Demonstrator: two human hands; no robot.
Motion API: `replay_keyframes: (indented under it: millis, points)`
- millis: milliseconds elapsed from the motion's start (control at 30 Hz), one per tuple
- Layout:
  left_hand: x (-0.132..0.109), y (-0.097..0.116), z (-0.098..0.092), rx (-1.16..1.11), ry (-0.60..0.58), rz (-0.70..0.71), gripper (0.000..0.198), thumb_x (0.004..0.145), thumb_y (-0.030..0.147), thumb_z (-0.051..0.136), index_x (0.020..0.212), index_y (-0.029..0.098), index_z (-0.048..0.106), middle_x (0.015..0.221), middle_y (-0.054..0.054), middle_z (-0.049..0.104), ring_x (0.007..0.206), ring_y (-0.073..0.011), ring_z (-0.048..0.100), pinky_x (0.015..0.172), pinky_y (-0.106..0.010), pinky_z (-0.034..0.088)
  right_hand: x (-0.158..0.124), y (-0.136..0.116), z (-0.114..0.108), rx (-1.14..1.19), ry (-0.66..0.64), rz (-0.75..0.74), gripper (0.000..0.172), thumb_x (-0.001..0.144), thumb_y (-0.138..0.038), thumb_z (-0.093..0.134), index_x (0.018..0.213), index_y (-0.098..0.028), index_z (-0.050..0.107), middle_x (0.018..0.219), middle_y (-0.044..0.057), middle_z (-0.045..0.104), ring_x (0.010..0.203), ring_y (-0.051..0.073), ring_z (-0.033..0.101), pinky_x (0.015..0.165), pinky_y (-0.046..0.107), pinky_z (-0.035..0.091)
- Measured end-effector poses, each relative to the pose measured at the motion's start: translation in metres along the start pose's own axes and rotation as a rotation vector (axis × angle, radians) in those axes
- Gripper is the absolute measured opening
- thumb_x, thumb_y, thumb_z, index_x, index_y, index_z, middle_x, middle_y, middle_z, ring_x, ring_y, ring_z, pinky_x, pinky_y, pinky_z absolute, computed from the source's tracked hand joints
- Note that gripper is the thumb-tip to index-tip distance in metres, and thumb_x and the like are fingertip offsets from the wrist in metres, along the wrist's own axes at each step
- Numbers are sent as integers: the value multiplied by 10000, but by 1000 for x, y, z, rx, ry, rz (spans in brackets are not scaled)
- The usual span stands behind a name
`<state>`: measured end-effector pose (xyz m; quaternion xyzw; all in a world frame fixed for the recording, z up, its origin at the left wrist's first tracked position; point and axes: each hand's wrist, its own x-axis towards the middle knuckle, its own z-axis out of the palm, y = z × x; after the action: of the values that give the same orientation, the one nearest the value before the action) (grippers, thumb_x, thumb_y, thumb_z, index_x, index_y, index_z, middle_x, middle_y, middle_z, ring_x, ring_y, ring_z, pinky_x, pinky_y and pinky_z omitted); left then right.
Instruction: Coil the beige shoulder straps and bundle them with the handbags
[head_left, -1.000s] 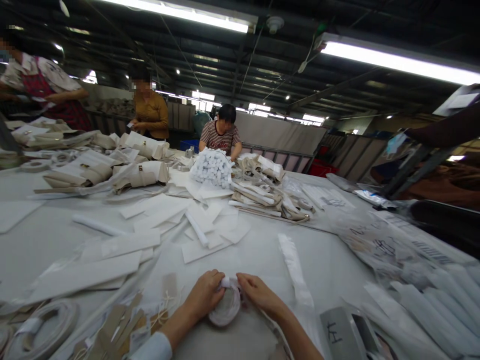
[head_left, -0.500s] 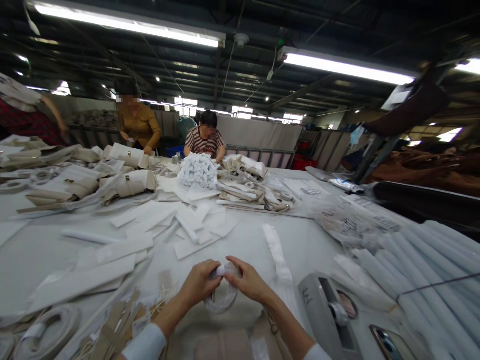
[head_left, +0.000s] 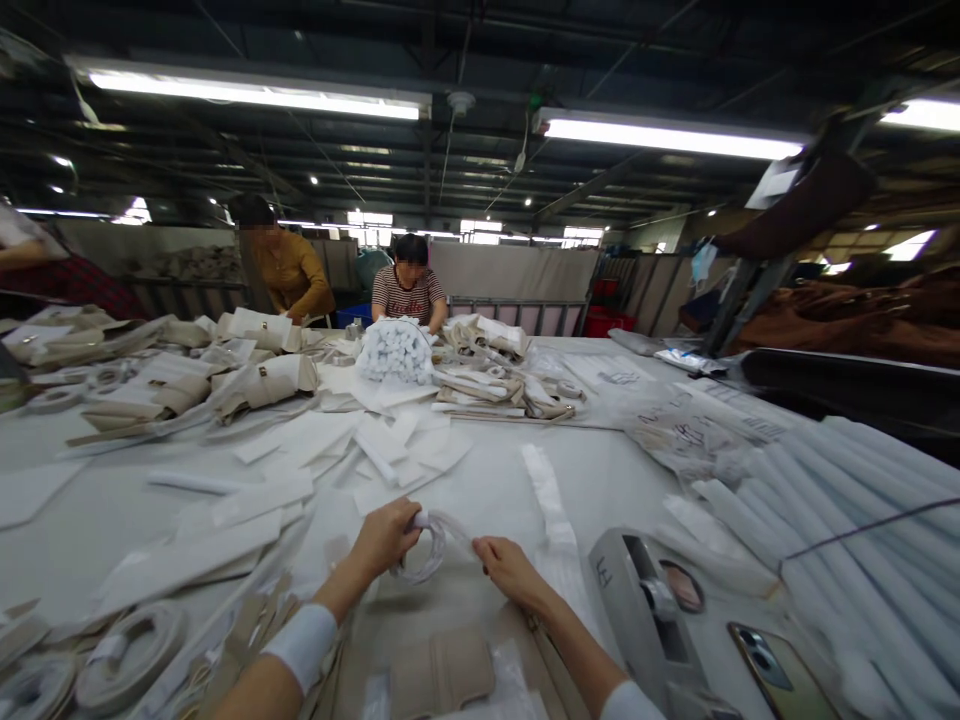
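Observation:
My left hand (head_left: pixel 384 540) is closed around the upper left side of a small coil of pale, translucent strip (head_left: pixel 437 558), held above the table. A free length of that strip runs right from the coil to my right hand (head_left: pixel 512 572), whose fingers pinch its end. Below my hands, close to me, lies a beige bag (head_left: pixel 439 672) with clear plastic beside it. Coiled beige straps (head_left: pixel 133 655) wrapped with white bands lie at the lower left.
A grey tape dispenser (head_left: pixel 637 600) and a phone (head_left: pixel 784 665) are at right, beside bundled white foam tubes (head_left: pixel 870 540). White sheets (head_left: pixel 202 535) lie left. Beige bags (head_left: pixel 270 385) and a white roll bundle (head_left: pixel 396 350) are farther back, where several co-workers stand.
My hands have moved apart. My right hand has drawn the strip's end out to the right, while the coil stays in my left hand. The view has tilted up slightly.

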<state>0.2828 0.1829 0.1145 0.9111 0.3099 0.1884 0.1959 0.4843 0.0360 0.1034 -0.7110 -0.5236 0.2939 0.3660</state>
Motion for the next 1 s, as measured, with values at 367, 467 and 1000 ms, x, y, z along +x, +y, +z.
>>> replay_keyframes:
  millis: [367, 467, 1000]
  points:
    - [-12, -3, 26, -91, 117, 142, 240, 889, 259, 440, 1110, 240, 531, 1075, -60, 607, 960, -188, 604, 863, -311, 487, -30, 38, -27, 254, 9, 209, 782, 818, -777, 252, 1006, -118, 631, 745, 84, 672, 627, 196, 613, 579, 296, 444]
    - [-17, -5, 27, -112, 152, 161, 245, 900, 282, 437, 1126, 238, 520, 1098, -71, 610, 978, -196, 607, 878, -323, 492, -47, 37, -30, 289, 3, 165, 627, 725, -722, 536, 896, -133, 663, 768, 62, 678, 722, 207, 598, 648, 294, 444]
    - [-18, 10, -21, -117, 174, 266, 263, 888, 286, 491, 1135, 226, 557, 1064, -53, 646, 956, -179, 619, 863, -289, 500, -79, 9, -45, 985, -57, 216, 401, 723, -522, 700, 873, -150, 680, 710, -3, 598, 619, 101, 514, 591, 194, 414]
